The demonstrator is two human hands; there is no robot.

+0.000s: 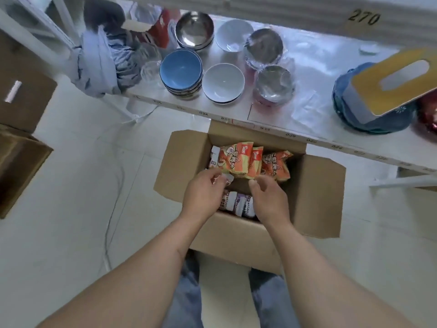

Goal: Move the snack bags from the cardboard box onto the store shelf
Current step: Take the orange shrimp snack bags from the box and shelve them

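Hands: two, left hand (pixel 203 188) and right hand (pixel 269 201), both over the open brown cardboard box (pixel 316 197), one box between them.
Orange-and-yellow crinkled snack bags (pixel 238 162): at least three, just beyond the fingertips; exact count unclear.
White-and-purple small packets (pixel 236 202): about three, between the wrists.
Bowl stacks and bowls, far beyond the hands: one blue ceramic stack (pixel 181 70), two white bowls (pixel 223 82), three shiny steel ones (pixel 194 28).
Brown closed cartons (pixel 21 91): two, far left of the left hand.

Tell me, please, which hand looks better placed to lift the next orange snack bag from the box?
Probably the right hand: it hovers empty, fingers loosely curled, just below the orange snack bags in the cardboard box. The left hand already pinches a small white packet.
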